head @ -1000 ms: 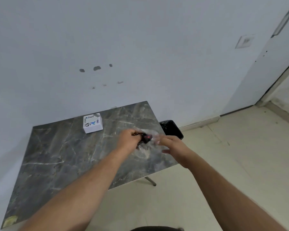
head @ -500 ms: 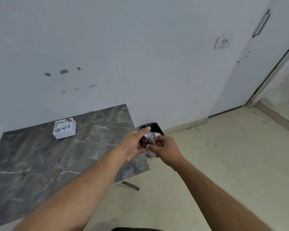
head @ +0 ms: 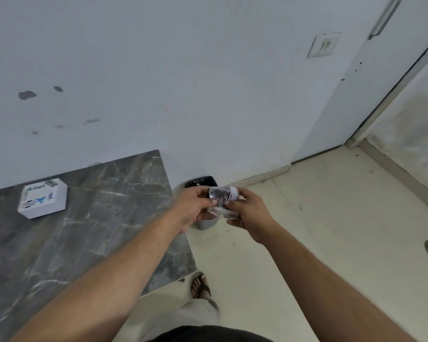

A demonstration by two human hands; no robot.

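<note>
Both my hands hold a small clear plastic wrapper (head: 222,196) with dark contents and a white label end. My left hand (head: 192,208) grips its left side with thumb and fingers curled. My right hand (head: 249,210) pinches its right side and underside. The wrapper hangs in the air just past the table's right edge, above a small bin with a black liner (head: 203,181) that stands on the floor by the wall. The bin is mostly hidden behind my hands.
A dark marble-patterned table (head: 89,218) fills the left, with a white box (head: 43,197) printed "Dart" near its back edge. White wall behind, a wall socket (head: 323,46) and a door (head: 381,77) to the right. My sandalled foot (head: 200,285) is on the pale tiled floor.
My hands carried the wrapper from over the table's right part out past its edge, to above the bin. The view swung right, so the table and box shifted left.
</note>
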